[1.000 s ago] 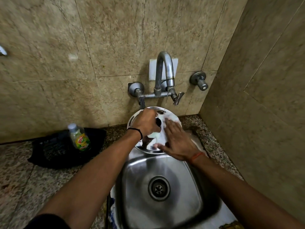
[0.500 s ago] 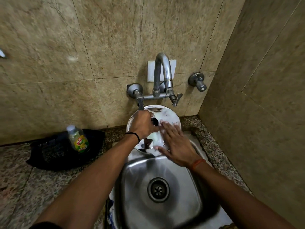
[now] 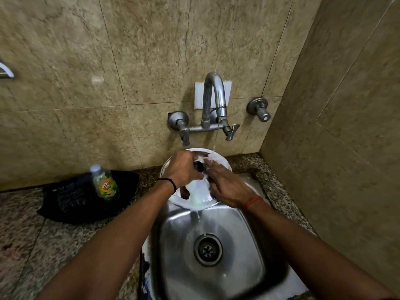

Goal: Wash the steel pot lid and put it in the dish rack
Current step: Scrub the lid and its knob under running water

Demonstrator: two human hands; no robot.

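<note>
Steel pot lid (image 3: 218,162) held tilted over the far edge of the sink (image 3: 249,256), under the tap (image 3: 213,98); thin stream of water lands on its upper rim and runs off the low edge into the basin. Left hand (image 3: 183,168) has fingers clamped on the lid's dark knob (image 3: 198,166). Right hand (image 3: 229,187) lies flat on the wet lid face, fingers spread apart. Green dish-soap bottle (image 3: 105,184) stands on a black mat (image 3: 71,198) on the table, left of the sink.

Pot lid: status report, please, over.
Left hand shut on lid knob. Right hand open, rubbing the pot lid under tap water. Nothing blocking.
</note>
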